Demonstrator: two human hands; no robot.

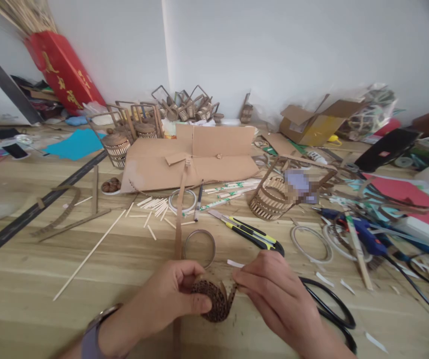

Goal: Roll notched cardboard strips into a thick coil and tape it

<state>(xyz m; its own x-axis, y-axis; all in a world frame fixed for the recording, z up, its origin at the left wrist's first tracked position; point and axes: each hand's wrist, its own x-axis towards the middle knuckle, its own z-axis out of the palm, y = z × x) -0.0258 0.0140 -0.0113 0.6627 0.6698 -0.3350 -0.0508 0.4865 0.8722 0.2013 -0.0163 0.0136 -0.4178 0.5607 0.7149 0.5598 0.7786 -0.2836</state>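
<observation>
In the head view my left hand (177, 296) grips a round coil of brown corrugated cardboard strip (218, 301), thumb across its front face. The fingers of my right hand (274, 294) pinch the strip's free end, which stands away from the coil on the right. A long brown cardboard strip (179, 224) runs from the far side of the table down behind the coil. Just beyond my hands lie a ring of tape (199, 248) and a yellow and black utility knife (252, 234). Black-handled scissors (330, 309) rest beside my right hand, partly hidden by it.
A small slatted basket (270, 199) with a handle stands ahead on the right. A blue glue gun (364, 234) with its cable lies farther right. Cardboard sheets (154, 159), short pale sticks (158, 207) and a bowl of walnuts (111, 186) are beyond. More baskets (117, 144) stand farther back.
</observation>
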